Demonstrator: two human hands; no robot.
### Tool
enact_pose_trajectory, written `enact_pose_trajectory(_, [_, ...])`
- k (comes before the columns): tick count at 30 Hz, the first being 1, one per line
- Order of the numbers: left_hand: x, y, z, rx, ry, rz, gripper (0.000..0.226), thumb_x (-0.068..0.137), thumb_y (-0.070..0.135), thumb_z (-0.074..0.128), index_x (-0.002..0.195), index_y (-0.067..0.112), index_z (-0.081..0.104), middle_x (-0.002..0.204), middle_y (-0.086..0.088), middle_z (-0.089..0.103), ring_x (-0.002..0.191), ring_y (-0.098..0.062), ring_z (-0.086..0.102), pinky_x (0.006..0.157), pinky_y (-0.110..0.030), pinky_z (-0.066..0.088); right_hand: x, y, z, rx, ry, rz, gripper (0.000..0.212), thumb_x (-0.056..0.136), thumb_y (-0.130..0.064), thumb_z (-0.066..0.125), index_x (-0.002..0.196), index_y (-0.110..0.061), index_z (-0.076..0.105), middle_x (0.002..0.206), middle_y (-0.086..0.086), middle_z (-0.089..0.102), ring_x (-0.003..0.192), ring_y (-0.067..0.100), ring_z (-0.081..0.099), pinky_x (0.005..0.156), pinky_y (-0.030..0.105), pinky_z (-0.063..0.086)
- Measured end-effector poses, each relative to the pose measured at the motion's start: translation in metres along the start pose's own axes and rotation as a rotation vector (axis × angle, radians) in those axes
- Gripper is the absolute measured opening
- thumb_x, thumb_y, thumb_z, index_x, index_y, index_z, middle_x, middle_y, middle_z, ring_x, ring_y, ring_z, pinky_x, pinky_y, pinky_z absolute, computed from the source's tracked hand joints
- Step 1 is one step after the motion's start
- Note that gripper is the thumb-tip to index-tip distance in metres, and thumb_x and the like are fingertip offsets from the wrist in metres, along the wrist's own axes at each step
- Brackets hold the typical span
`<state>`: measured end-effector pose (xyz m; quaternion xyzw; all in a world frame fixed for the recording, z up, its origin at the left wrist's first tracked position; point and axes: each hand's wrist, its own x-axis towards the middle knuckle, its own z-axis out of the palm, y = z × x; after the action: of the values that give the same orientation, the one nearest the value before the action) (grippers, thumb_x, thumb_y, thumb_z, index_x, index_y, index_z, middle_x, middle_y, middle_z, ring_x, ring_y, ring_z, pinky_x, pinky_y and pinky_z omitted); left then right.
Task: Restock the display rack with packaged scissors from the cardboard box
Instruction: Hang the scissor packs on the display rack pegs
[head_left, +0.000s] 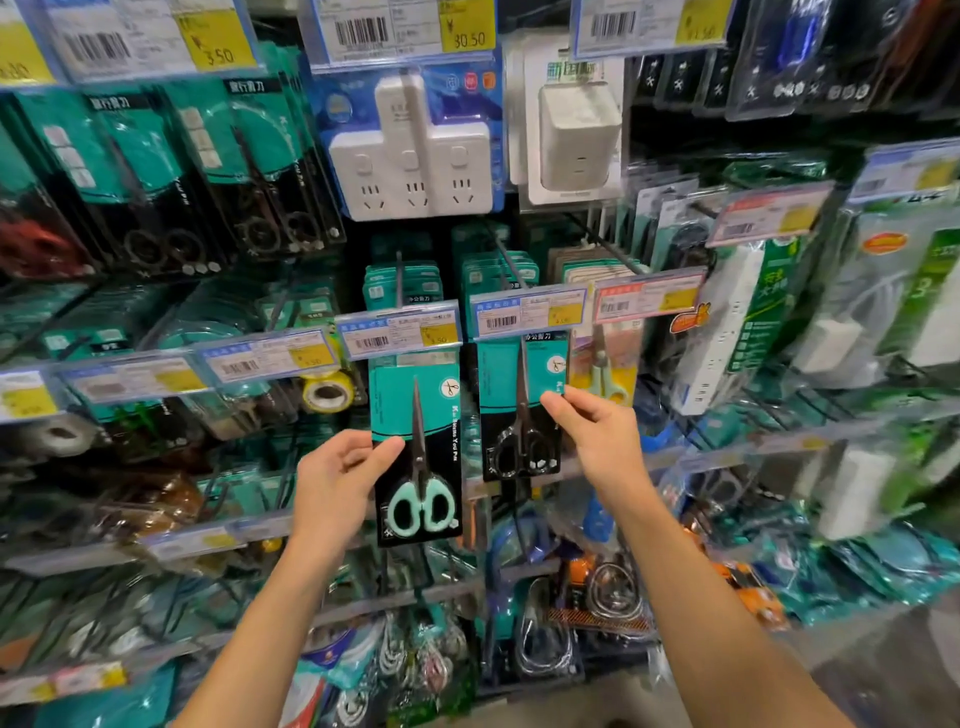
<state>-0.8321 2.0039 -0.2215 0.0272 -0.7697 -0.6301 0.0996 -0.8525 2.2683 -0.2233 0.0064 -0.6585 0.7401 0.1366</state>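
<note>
Two packaged scissors hung at the front of neighbouring rack hooks, one in each of two hands. The left hand (337, 480) pinched the left edge of the mint-handled scissors pack (417, 447), thumb across the card's front and fingers curled behind. The right hand (597, 434) pinched the right edge of the black-handled scissors pack (522, 410) between thumb and curled fingertips. Both cards were teal above and black below, each with one pair of scissors pointing blade-up; the mint pair sat lower. Each pack hung just under its own price label (399, 332), with more teal cards stacked behind on the display rack (511, 267). Above them hung a white three-outlet adapter (410, 150).
</note>
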Motion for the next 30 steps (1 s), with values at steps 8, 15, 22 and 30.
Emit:
enact_pose_trajectory(8, [0.003,0.001,0.002,-0.007,0.035,0.007,0.009,0.084,0.025,0.076,0.075,0.026,0.075,0.081,0.008,0.077,0.077,-0.004,0.073,0.074,-0.024,0.051,0.015,-0.003,0.002,0.017,-0.045,-0.061,0.011,0.089,-0.024,0.069,0.094,-0.022,0.079,0.089,-0.003,0.078,0.086,0.009,0.073,0.07,0.016,0.054])
enact_pose_trajectory(15, [0.008,0.002,0.003,-0.002,0.019,0.034,0.006,0.084,0.028,0.075,0.078,0.029,0.074,0.083,0.003,0.077,0.083,-0.014,0.073,0.084,-0.036,0.056,0.016,-0.002,0.001,0.033,-0.002,-0.065,0.012,0.09,-0.014,0.068,0.097,-0.016,0.078,0.09,-0.003,0.078,0.085,0.01,0.073,0.068,0.014,0.054])
enact_pose_trajectory(22, [0.013,0.0,0.002,0.01,0.017,0.051,0.004,0.083,0.03,0.076,0.08,0.031,0.075,0.085,0.001,0.077,0.086,-0.02,0.073,0.087,-0.048,0.057,0.012,0.003,-0.003,0.059,0.057,-0.061,0.013,0.088,-0.012,0.07,0.098,-0.017,0.077,0.09,-0.002,0.078,0.084,0.013,0.074,0.068,0.02,0.057])
enact_pose_trajectory(30, [0.018,-0.005,0.002,0.014,0.022,0.071,0.006,0.083,0.03,0.075,0.079,0.035,0.075,0.083,0.004,0.077,0.081,-0.012,0.072,0.079,-0.034,0.056,0.032,0.006,0.002,-0.082,0.079,-0.103,0.02,0.088,-0.019,0.072,0.081,-0.036,0.078,0.081,-0.008,0.076,0.077,0.007,0.07,0.072,0.013,0.052])
